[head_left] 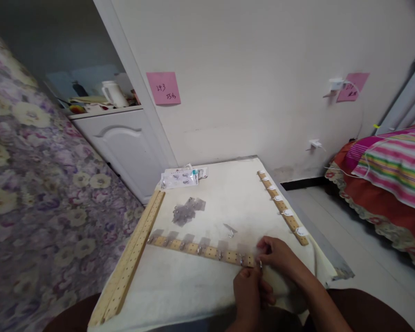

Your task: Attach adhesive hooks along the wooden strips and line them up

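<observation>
Find perforated wooden strip (210,252) lying slantwise across near part of table, right end close to both hands. Count six metal hooks (199,250) spaced along strip, each with a translucent grey piece at its upper side. Record small metal piece (261,264) just beyond strip's right end, directly below fingertips of right hand (263,256). Note right thumb and forefinger brought together, apparently pinching this piece; cannot tell exact contact. Note left hand (249,288) at strip's right end, fingers curled, tips at or against wood; cannot tell firmness of hold.

Observe one loose hook (231,231) above strip, well apart from hands. Farther left, see pile of grey translucent pieces with hooks (186,211). Along right edge of table, log second perforated strip (290,222) bearing white tags (287,212). Along left edge, log long perforated boards (134,258) lying side by side. At far left corner, see flat packets (181,178). Identify white cloth (214,193) under all of these.

Beyond table, list pink note (163,88) on wall, white cabinet (121,147), floral curtain (38,184) at left and striped bedding (394,159) at right.
</observation>
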The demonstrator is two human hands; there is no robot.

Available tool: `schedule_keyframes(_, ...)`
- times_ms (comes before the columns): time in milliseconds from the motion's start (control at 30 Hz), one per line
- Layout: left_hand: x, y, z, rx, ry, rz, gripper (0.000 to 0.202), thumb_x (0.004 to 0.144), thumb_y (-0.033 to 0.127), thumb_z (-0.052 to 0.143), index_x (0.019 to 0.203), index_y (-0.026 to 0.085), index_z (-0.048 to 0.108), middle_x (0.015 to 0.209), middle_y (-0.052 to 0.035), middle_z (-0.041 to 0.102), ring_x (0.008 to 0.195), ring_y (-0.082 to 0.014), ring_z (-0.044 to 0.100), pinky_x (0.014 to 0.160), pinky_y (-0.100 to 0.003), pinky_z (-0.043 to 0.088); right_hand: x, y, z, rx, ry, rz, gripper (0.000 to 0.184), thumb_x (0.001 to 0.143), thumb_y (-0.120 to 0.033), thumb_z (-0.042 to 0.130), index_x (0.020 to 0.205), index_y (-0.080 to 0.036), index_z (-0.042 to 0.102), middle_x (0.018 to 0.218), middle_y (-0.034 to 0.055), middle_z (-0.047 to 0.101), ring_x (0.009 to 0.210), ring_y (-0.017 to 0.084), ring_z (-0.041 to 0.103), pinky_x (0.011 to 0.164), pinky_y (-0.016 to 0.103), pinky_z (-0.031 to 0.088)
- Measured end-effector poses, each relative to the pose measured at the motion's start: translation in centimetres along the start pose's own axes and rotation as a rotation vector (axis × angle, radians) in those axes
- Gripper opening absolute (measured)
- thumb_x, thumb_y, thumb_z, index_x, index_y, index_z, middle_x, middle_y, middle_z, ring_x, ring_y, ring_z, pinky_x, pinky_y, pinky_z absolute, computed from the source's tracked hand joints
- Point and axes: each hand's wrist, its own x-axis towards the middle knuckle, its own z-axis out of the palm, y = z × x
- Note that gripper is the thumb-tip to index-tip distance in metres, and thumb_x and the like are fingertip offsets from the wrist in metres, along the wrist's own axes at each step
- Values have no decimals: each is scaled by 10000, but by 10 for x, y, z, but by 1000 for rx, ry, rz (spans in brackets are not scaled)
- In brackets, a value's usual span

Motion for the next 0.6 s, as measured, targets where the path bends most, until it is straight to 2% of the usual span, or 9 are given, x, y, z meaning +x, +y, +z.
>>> schedule_keyframes(333,2,-2,0,-3,-11,-5,236,764,407,492,659,203,436,384,30,554,288,-130,517,308,-196,266,3,-9,-7,-193,-43,58,267,552,-221,690,806,-200,609,712,-23,613,657,129,540,578,221,349)
schedule_keyframes(600,0,2,1,37,-26,2,234,792,392,451,662,196,449,382,30,546,293,-129,509,337,-210,312,3,-7,-4,-9,-125,140,277,565,-199,665,814,-201,546,700,-43,541,569,95,513,433,171,337)
